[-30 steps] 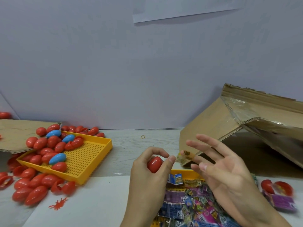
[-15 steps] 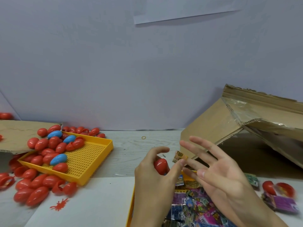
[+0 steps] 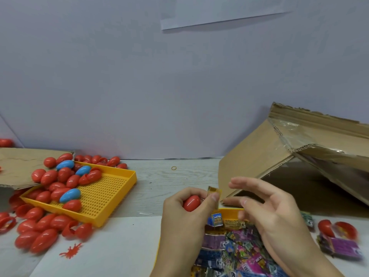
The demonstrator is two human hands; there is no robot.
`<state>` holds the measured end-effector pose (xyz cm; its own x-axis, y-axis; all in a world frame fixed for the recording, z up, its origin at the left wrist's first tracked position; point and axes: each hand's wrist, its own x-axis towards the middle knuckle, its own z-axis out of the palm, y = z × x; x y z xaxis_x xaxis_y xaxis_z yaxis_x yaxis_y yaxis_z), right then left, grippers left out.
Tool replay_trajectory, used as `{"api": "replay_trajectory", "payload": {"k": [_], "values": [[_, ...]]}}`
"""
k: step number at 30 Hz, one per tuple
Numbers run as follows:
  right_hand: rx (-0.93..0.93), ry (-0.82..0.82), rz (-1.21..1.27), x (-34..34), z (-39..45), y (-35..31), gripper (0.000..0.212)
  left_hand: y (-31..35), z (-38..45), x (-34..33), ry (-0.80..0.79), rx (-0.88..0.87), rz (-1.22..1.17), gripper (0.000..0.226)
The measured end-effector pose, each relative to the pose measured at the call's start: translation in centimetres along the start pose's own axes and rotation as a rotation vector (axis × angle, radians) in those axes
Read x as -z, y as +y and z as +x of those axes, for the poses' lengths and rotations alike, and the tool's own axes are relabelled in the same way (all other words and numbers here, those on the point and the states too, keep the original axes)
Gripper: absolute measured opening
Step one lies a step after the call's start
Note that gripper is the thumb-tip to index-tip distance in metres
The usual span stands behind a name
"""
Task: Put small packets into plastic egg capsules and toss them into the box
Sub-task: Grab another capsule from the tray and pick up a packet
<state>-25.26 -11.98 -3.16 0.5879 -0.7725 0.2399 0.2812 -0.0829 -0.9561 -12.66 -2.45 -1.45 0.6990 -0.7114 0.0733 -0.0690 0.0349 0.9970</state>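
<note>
On my pale wood-grain table (image 3: pixel 159 182), beside the cardboard box (image 3: pixel 257 156), left hand (image 3: pixel 185 218) grips a red egg capsule (image 3: pixel 191 203) and, seemingly, a gold packet (image 3: pixel 214 191); right hand (image 3: pixel 273 212) loose, blurred.

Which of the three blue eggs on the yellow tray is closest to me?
The blue egg at the tray's front, lying among red eggs beside the bare perforated floor. The other two blue ones sit farther back, toward the wall.

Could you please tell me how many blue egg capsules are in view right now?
3, all on the yellow tray at left: one at its far corner, one just right of it, one nearer the front. Red capsules may hide others.
</note>
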Motion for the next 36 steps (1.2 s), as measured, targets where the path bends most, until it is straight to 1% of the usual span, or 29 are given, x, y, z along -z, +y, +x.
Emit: {"api": "replay_trajectory", "payload": {"k": [3, 6, 8, 9, 13, 15, 17, 20, 23, 25, 27, 29, 36], "values": [[0.005, 0.005, -0.043, -0.07, -0.14, 0.04, 0.037, -0.09, 0.04, 0.15, 0.057, -0.007, -0.038, 0.015], [-0.059, -0.101, -0.022, -0.46, -0.05, -0.24, 0.019, -0.04, -0.02, 0.16, 0.039, -0.072, -0.016, 0.013], [-0.102, -0.173, -0.005, -0.70, -0.09, -0.55, 0.020, 0.12, -0.09, 0.10, 0.009, -0.118, 0.010, 0.011], [-0.117, -0.181, 0.010, -0.80, -0.09, -0.65, 0.018, 0.17, -0.11, 0.07, -0.001, -0.133, 0.024, 0.011], [-0.138, -0.118, 0.081, -0.83, -0.08, -0.69, 0.019, 0.22, -0.24, 0.00, -0.064, -0.164, 0.083, 0.011], [-0.149, -0.103, 0.126, -0.88, -0.08, -0.60, 0.021, 0.20, -0.27, -0.11, -0.087, -0.160, 0.109, 0.009], [-0.143, -0.094, 0.160, -0.89, -0.05, -0.59, 0.033, 0.15, -0.25, -0.19, -0.104, -0.139, 0.114, 0.010], [-0.107, -0.082, 0.102, -0.78, 0.05, -0.52, 0.058, 0.02, -0.25, -0.14, -0.138, -0.131, 0.144, 0.012], [-0.084, -0.023, 0.026, -0.60, 0.12, -0.26, 0.068, -0.13, -0.25, -0.09, -0.170, -0.139, 0.183, 0.013], [-0.061, 0.018, -0.033, -0.51, 0.13, -0.11, 0.064, -0.28, -0.25, -0.18, -0.173, -0.147, 0.225, 0.011], [-0.058, 0.039, -0.050, -0.51, 0.14, -0.12, 0.051, -0.39, -0.19, -0.24, -0.163, -0.143, 0.243, 0.010], [-0.069, 0.048, -0.044, -0.53, 0.14, -0.16, 0.044, -0.42, -0.12, -0.20, -0.153, -0.140, 0.232, 0.010], [-0.062, 0.035, -0.069, -0.94, 0.01, -0.52, 0.037, -0.14, -0.09, -0.04, -0.175, -0.117, 0.162, 0.011]]}}
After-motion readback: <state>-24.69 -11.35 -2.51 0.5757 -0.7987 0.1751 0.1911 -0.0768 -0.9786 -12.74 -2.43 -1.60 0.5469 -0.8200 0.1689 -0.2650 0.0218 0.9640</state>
